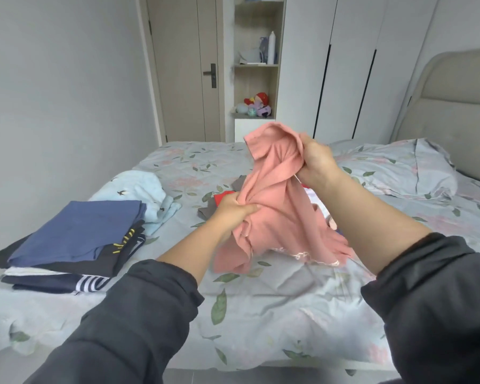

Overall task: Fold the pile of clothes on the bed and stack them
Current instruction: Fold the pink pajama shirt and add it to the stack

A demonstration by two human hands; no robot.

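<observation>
Pink fabric, a soft top [277, 217], hangs bunched above the middle of the bed [261, 314], its hem trailing on the floral sheet. The right hand [316, 159] has its fingers curled tight round the upper part near the neckline. The left hand [233, 207] grips a twisted wad of cloth lower down.

Just behind the top lie the unfolded clothes [222, 196], red and grey, partly hidden. To the left sits the folded stack [78, 236], navy on top, with a light blue garment [150, 189] rumpled just beyond it.

The likely risk is that the top goes down twisted, because both grips hold gathered cloth rather than seams or shoulders, and the fold would then come out lopsided. The dragging hem could also catch the loose clothes behind.

No brand, label or writing can be read anywhere.
</observation>
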